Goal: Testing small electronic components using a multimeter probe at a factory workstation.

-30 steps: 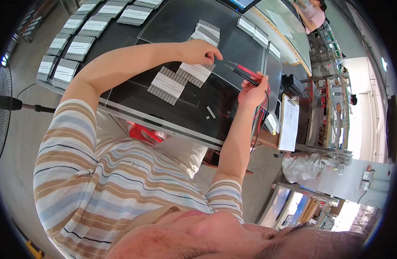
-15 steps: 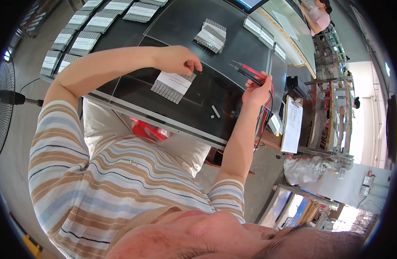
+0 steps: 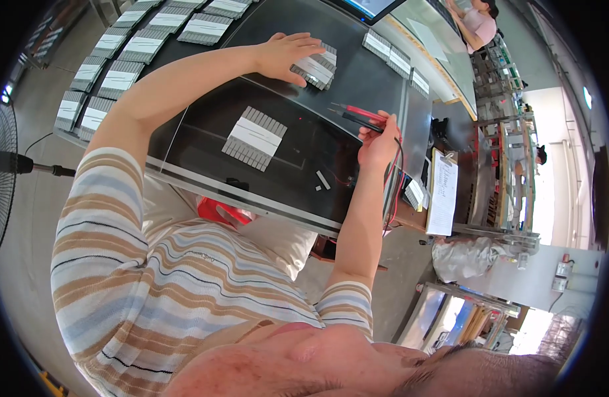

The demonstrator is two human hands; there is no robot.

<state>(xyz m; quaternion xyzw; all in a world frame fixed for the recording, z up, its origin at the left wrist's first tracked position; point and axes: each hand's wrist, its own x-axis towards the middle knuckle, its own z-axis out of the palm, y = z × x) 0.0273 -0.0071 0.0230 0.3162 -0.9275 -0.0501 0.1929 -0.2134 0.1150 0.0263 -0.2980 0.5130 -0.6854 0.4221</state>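
My left hand [image 3: 286, 58] reaches over the far stack of grey finned strips banded in white [image 3: 318, 69]. Its fingers are stretched out and apart; whether they touch the stack I cannot tell. In my right hand [image 3: 378, 147] a red and a black test probe [image 3: 357, 114] are gripped together, tips pointing left and their leads trailing toward me. A flat block of grey strips with a white band [image 3: 254, 138] lies on the dark glossy panel [image 3: 198, 149], apart from both hands. Small white pieces [image 3: 324, 180] lie to its right.
Rows of similar banded blocks [image 3: 142, 45] cover the table's left side, and more [image 3: 386, 53] lie at the far right. A screen [image 3: 367, 8] stands at the back. Right of the table are a clipboard [image 3: 442, 192] and racks. A fan [image 3: 3, 162] stands left; another person [image 3: 478, 28] works beyond.
My left hand has moved away from the block on the glossy panel to the far stack, its fingers opening out. My right hand still holds both probes, having shifted only slightly.
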